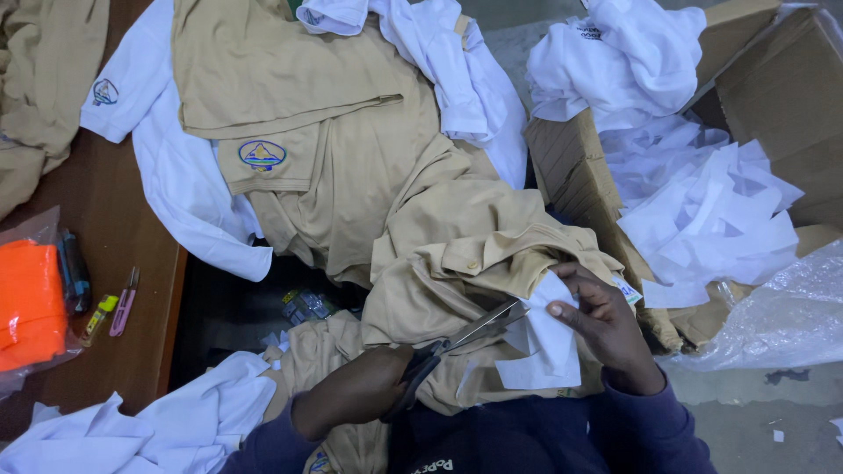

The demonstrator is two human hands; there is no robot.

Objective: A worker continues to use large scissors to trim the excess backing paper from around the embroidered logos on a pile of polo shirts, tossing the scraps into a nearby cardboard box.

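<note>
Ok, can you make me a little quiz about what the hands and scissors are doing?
1. True or false: the scissors are in the left hand.
2. What does the right hand pinch? A) orange cloth B) white fabric piece C) pen
3. What colour is the shirt under the hands?

Key: 1 true; 2 B; 3 tan.

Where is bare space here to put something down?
Bare wood on the table, between the white shirt and the orange packet. Also grey floor below the plastic sheet. Crowded: shirts cover the middle, scraps fill the box.
</note>
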